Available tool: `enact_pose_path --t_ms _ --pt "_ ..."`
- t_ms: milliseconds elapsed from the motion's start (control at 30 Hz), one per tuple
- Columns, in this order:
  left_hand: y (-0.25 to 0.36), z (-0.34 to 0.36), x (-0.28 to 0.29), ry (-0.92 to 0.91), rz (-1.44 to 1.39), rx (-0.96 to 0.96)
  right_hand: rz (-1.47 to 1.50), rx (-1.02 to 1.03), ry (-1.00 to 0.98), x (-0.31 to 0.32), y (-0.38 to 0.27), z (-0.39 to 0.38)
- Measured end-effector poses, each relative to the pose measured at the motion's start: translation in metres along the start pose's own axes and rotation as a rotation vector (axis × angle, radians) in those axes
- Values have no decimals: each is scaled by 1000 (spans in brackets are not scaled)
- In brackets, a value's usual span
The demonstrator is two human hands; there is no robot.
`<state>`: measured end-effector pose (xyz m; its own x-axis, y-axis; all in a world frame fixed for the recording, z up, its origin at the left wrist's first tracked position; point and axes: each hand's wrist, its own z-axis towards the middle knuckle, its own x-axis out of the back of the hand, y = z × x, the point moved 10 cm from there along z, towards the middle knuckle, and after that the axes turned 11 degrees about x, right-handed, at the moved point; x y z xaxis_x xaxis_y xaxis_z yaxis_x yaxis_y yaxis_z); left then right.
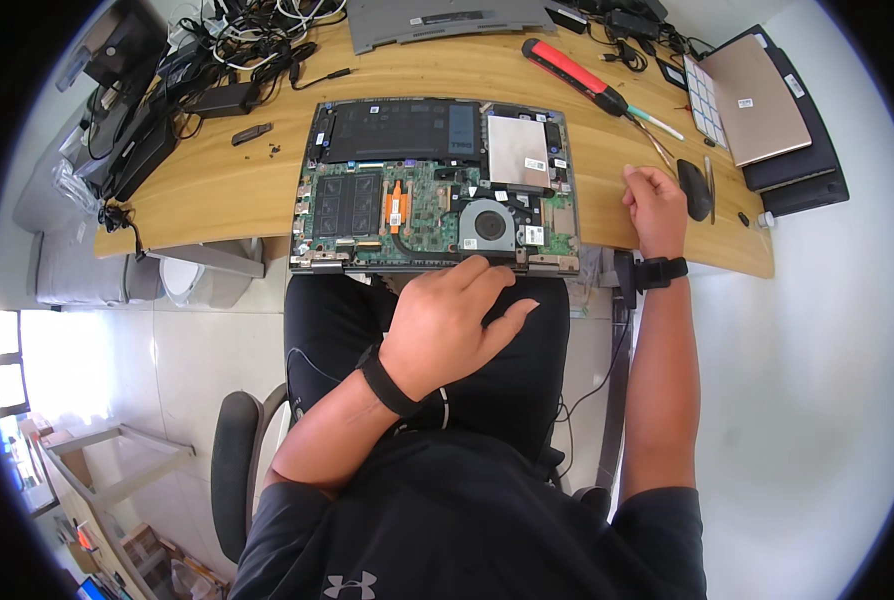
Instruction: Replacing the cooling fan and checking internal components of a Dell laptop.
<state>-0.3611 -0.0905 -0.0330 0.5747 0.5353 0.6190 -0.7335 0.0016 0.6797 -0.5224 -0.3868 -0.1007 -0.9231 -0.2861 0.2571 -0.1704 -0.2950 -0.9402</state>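
An opened laptop base [437, 190] lies at the desk's front edge, its insides bare. A black battery [397, 132] fills its far left part, with a silver drive [517, 150] to the right. Nearer sit a round fan [487, 226] and an orange heat-sink piece [397, 208] on the green board. My left hand [457, 318] rests by the laptop's near edge below the fan, thumb spread and fingers loosely bent, nothing seen in it. Right of the laptop, my right hand [655, 210] is over the desk with fingers curled closed; whatever they may hold is hidden.
A red-and-black electric screwdriver [577, 75], a thin tool [652, 140] and a black mouse [694, 190] lie right. Small screws [260, 152] and a black stick [252, 134] are left. Tangled cables [257, 45], a grey laptop cover [447, 22] and stacked laptops [767, 110] line the edges.
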Motion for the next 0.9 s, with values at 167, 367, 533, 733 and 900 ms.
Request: enact_pose_path --t_ms 167,367,533,733,900 --pt "-3 0 -8 -51 19 10 -24 28 -8 1 -4 -1" --pt "-24 -3 -29 -236 184 195 -6 9 -8 0 0 0" --pt "-24 -3 -30 -206 179 188 -11 18 -12 1 1 0" --pt "-7 -7 -11 -99 -239 51 -20 5 -12 2 1 0" --pt "-7 -16 -14 -143 -328 58 -31 -2 -6 2 -1 -1"
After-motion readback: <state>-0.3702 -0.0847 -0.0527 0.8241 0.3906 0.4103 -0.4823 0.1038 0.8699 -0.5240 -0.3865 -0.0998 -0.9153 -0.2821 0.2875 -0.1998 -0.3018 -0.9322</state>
